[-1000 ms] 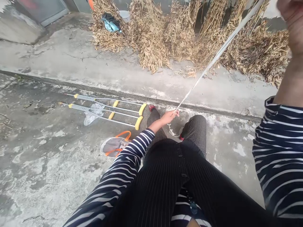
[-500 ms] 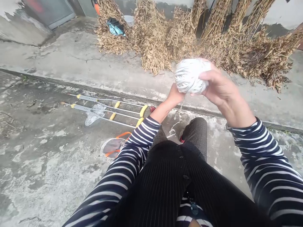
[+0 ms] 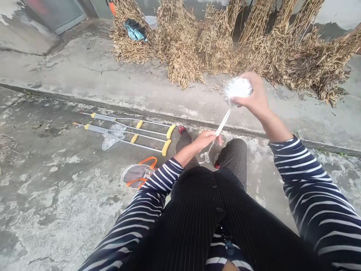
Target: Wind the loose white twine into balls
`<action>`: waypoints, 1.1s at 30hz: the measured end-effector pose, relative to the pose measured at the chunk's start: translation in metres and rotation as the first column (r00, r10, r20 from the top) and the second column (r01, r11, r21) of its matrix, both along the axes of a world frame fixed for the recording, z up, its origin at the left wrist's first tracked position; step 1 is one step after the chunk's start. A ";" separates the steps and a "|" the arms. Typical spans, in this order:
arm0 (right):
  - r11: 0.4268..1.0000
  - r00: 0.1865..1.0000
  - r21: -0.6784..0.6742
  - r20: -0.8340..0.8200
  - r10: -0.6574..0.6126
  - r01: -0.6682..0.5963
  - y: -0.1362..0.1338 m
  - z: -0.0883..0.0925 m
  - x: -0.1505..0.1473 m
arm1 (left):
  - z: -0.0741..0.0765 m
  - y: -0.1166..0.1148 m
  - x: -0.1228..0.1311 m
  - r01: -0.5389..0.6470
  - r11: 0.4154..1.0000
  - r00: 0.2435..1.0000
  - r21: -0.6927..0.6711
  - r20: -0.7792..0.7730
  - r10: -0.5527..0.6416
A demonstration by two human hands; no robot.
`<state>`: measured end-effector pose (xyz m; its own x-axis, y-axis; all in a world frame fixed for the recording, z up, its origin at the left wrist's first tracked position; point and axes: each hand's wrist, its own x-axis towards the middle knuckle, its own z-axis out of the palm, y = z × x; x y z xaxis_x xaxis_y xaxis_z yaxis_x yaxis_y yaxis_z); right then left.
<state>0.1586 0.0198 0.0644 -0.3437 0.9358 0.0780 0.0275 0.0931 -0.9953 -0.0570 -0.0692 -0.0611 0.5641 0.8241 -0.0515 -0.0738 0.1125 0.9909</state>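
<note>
My right hand (image 3: 252, 96) grips a ball of white twine (image 3: 238, 88) up in front of me, its fingers covering much of the ball. A taut strand of the twine (image 3: 224, 122) runs down from the ball to my left hand (image 3: 204, 140), which pinches it above my knees. Below that hand, a loose tangle of white twine (image 3: 205, 158) hangs between my legs, close to the ground.
Two aluminium crutches with yellow grips (image 3: 126, 131) lie on the concrete to my left, beside an orange-handled mesh bag (image 3: 137, 175). A concrete step edge (image 3: 197, 122) runs ahead of my feet. Bundled dried plants (image 3: 180, 49) lean against the wall beyond.
Both hands held the ball half a second ago. Now my right hand holds it alone, slightly higher and to the right, and my left hand has dropped to pinch the strand.
</note>
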 end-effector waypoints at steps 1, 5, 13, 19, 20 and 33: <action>0.995 0.996 0.091 0.084 -0.036 0.029 0.004 -0.009 0.003 | 0.002 -0.003 -0.004 0.025 1.000 1.000 -0.016 -0.009 -0.025; 0.917 0.890 0.384 0.372 -0.264 0.112 0.008 -0.053 0.007 | 0.024 -0.010 -0.023 0.060 0.997 0.996 -0.040 0.061 -0.057; 0.993 0.920 0.108 0.392 0.001 -0.047 -0.046 -0.123 -0.019 | 0.069 0.034 -0.030 -0.110 0.984 0.967 -0.142 0.214 0.139; 0.983 0.977 -0.108 0.139 0.163 -0.148 -0.072 -0.118 -0.020 | 0.046 0.064 -0.018 -0.208 0.924 0.957 -0.320 0.128 0.260; 0.982 0.980 -0.115 0.114 0.165 -0.152 -0.075 -0.115 -0.018 | 0.043 0.066 -0.017 -0.220 0.914 0.955 -0.340 0.115 0.273; 0.961 0.961 -0.079 0.057 0.270 -0.265 -0.100 -0.089 -0.005 | 0.016 0.078 -0.021 0.025 0.969 0.979 -0.247 -0.189 -0.073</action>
<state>0.1538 -0.0798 -0.0244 -0.5842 0.8114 -0.0155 0.0771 0.0365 -0.9964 -0.0781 0.0093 -0.0448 0.5624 0.7447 -0.3593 0.1295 0.3499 0.9278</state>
